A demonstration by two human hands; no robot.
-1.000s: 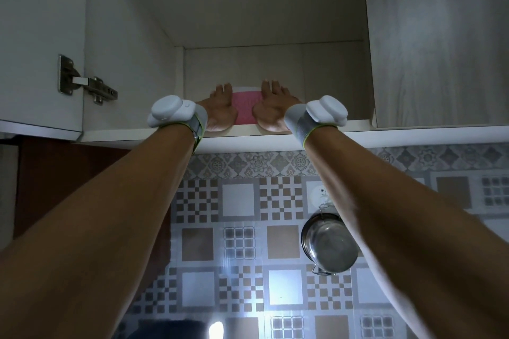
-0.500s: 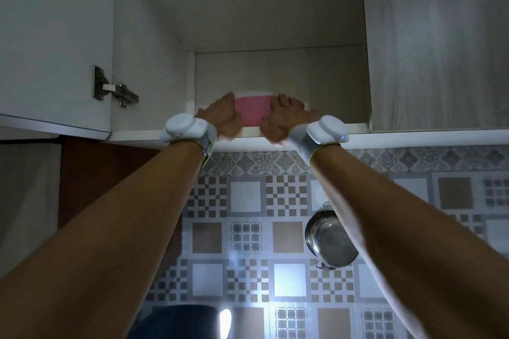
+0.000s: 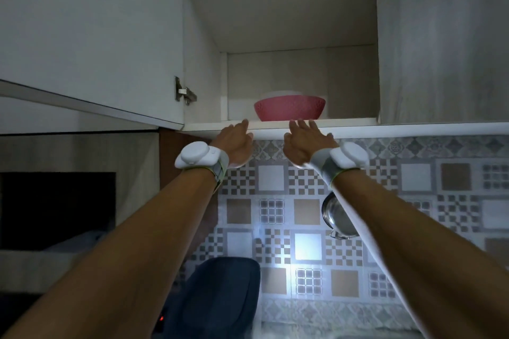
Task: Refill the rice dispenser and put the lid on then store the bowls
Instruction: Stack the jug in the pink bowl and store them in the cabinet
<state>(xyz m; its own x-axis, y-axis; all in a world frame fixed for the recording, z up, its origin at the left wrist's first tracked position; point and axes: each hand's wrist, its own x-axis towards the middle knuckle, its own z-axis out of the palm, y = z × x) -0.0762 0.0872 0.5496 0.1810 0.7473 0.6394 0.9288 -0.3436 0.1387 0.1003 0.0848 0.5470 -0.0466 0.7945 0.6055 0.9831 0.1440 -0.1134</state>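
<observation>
The pink bowl [image 3: 289, 108] sits on the cupboard shelf [image 3: 344, 121], set back from its front edge so it cannot slip off. Just below that edge, the left hand [image 3: 235, 143] and right hand [image 3: 304, 140] hover with fingers loosely spread, holding nothing.

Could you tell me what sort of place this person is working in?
Most likely a home kitchen. An open wall cupboard holds a pink bowl on its lower shelf, patterned tiles cover the wall beneath, and a steel pot hangs against them.
</observation>
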